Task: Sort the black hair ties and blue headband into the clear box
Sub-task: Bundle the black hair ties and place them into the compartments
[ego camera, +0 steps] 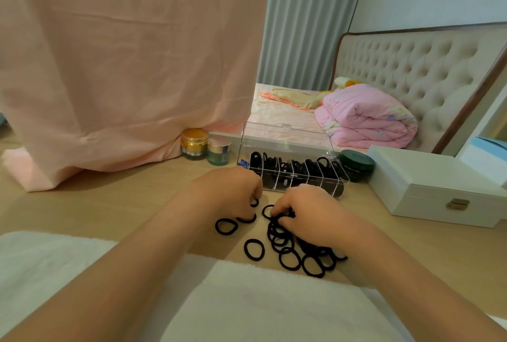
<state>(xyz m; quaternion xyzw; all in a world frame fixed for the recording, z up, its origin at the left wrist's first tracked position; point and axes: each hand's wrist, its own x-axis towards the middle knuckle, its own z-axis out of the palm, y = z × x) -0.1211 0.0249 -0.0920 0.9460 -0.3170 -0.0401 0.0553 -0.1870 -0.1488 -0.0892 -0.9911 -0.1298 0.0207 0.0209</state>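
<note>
Both hands are down in the loose ties (290, 254) on the table (123, 204): left hand (233, 190) pinching one, right hand (310, 215) gathering several. Box (288, 168) sits open just behind for easy dropping, blue headband (243, 163) at its left end.

Matt, fuzzy fabric hair ties (254, 249) lie on smooth wood-look tabletop (123, 204) — the clear box (288, 160) is glossy plastic.

Wooden table (123, 204): clear box (290, 174), loose hair ties (290, 248), jars (204, 146), white case (436, 185).

Loose black hair ties (290, 248) lie before the open, partly filled clear box (290, 168).
</note>
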